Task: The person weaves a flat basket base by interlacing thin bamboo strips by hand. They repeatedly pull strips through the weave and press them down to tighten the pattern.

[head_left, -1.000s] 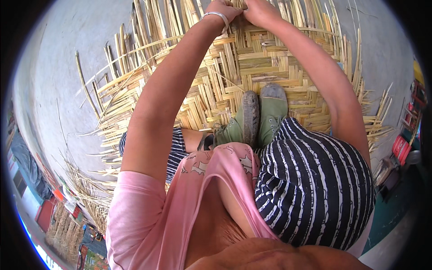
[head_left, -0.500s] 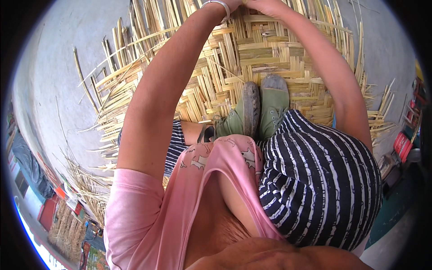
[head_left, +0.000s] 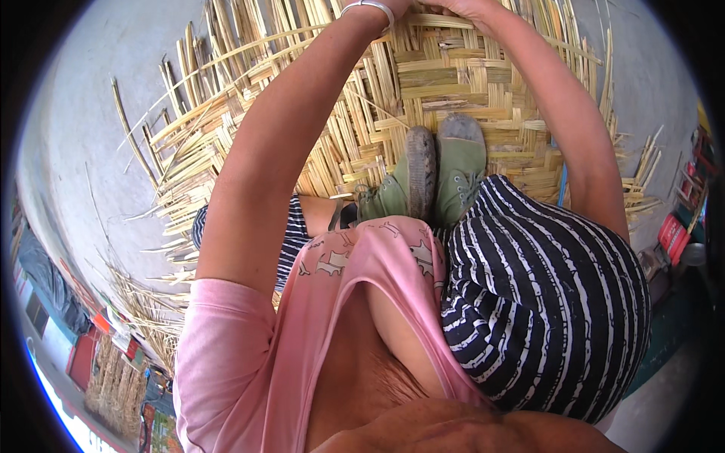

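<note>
A woven mat of flat, straw-coloured strips point(head_left: 438, 78) lies on the floor, with loose strip ends standing out along its edges. Both hands meet at the top edge of the view, over the far part of the mat. My left hand point(head_left: 396, 6), below a silver bangle point(head_left: 374, 9), is mostly cut off, so its fingers do not show. Close beside it, my right hand point(head_left: 470, 7) has its partly visible fingers curled at a crosswise strip point(head_left: 438, 20); what they hold is hidden.
My green canvas shoes point(head_left: 461, 166) rest on the mat. A knee in striped black cloth point(head_left: 551, 302) rises on the right. Loose thin strips point(head_left: 147, 309) lie at the left on the grey floor point(head_left: 91, 128). A red object point(head_left: 672, 238) and other clutter stand far right.
The view has shifted slightly, so the mat and shoes sit a little higher in it. Both hands stay close together at the mat's far part.
</note>
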Available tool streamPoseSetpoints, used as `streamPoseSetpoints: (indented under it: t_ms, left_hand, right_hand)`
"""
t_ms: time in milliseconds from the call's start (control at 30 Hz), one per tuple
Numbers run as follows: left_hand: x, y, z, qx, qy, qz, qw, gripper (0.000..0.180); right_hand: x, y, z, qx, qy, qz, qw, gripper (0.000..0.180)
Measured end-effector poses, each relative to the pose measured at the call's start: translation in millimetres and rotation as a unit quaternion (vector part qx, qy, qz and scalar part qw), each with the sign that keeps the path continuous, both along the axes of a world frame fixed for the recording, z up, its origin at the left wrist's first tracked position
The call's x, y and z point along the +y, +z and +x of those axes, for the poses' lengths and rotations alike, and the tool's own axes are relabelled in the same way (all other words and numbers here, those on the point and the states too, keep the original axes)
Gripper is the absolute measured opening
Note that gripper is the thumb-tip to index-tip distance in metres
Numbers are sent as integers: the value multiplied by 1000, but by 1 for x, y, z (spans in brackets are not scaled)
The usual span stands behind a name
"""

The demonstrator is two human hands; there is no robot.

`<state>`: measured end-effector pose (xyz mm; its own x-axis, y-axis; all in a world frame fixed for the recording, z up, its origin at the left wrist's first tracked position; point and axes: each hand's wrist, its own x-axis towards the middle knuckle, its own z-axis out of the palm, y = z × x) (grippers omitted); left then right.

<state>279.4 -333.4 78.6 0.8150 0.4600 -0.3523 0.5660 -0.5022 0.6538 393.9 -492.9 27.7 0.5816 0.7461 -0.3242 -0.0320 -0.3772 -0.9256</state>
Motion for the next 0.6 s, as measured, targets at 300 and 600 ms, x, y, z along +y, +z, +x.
streamPoseSetpoints:
  t_ms: [300,600]
  left_hand:
    - [-2,10,-13,-60,-37,59,996,41]
    - [-6,-26,-32,-226,25,142,963,62]
  right_hand:
    - [38,8,-17,-334,13,-102,937,15]
    - [-10,56,-52,-215,-75,-47,973,18]
